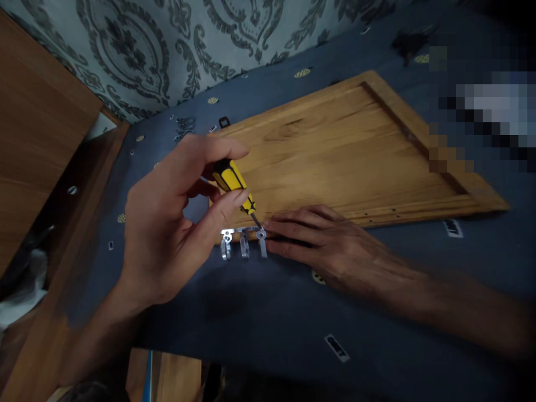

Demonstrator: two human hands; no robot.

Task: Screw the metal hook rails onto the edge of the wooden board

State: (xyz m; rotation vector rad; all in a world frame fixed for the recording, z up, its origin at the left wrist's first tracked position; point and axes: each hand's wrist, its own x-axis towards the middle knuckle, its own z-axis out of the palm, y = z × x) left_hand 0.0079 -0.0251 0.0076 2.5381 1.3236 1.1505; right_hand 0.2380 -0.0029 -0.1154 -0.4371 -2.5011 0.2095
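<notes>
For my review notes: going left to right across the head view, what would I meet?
Brown wooden panel → left hand → yellow-and-black screwdriver → right hand. The metal hook rack and the framed wooden board overlap others, so I left them out.

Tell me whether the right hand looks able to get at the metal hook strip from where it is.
Very likely yes: the right hand has its fingertips at one end of the metal hook strip, though the screwdriver crowds that end.
</notes>
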